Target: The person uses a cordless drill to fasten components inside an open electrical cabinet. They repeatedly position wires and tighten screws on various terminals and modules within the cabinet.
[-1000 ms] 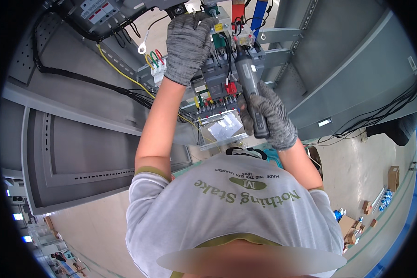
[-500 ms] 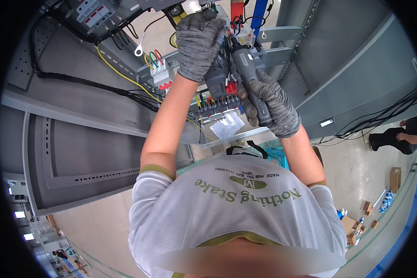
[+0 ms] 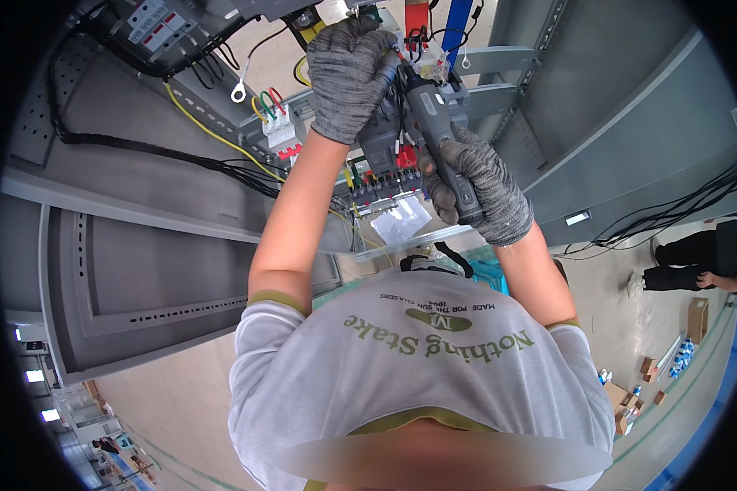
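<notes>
My right hand [image 3: 491,186], in a grey knit glove, is wrapped round a dark grey electric screwdriver [image 3: 432,114]. The tool tilts up and left, its tip close to the fingers of my left hand [image 3: 348,86]. Also gloved, that hand is closed above the dark grey electrical unit [image 3: 377,149]; what its fingers grip is hidden. Thin black wires hang between the two hands. Below the unit runs a row of terminals [image 3: 387,186] with coloured wires. Left of it sits a white breaker [image 3: 279,129] with yellow, green and red wires.
Grey cabinet panels [image 3: 172,262] flank the work on both sides. A black cable bundle [image 3: 139,141] crosses the left; loose black cables [image 3: 622,229] hang at right. Red [image 3: 418,15] and blue [image 3: 457,29] bars stand beyond. Another person [image 3: 696,258] and cardboard boxes [image 3: 626,401] are at far right.
My hands and the screwdriver have barely moved. At the far right the other person has shifted, with more of the legs now in view.
</notes>
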`<state>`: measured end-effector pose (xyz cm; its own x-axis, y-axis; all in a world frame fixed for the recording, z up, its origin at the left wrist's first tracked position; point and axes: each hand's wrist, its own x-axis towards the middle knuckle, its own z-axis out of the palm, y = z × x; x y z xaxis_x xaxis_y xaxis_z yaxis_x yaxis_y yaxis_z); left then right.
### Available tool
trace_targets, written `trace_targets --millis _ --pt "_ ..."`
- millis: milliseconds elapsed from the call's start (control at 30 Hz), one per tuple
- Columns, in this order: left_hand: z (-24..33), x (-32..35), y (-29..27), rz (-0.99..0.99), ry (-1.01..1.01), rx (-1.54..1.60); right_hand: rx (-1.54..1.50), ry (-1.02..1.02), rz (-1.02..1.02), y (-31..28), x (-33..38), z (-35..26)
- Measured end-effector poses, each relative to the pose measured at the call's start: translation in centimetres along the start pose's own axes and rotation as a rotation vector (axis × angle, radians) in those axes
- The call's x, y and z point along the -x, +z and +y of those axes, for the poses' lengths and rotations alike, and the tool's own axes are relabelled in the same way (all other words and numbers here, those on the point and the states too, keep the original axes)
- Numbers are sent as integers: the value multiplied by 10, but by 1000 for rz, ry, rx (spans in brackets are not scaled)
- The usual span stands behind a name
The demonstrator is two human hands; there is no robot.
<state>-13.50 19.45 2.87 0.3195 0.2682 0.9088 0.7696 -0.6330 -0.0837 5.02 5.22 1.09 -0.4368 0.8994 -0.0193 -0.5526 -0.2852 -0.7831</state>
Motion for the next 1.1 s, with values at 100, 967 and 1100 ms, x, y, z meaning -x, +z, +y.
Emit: trace_targets --millis 100,967,1100 --pt "-3 0 4 17 18 -9 -11 46 33 2 -1 -1" --pt "-1 0 2 -21 -2 23 -351 -39 -103 7 -6 10" --pt "1 0 1 -19 -3 5 -367 -43 -120 5 -7 10"
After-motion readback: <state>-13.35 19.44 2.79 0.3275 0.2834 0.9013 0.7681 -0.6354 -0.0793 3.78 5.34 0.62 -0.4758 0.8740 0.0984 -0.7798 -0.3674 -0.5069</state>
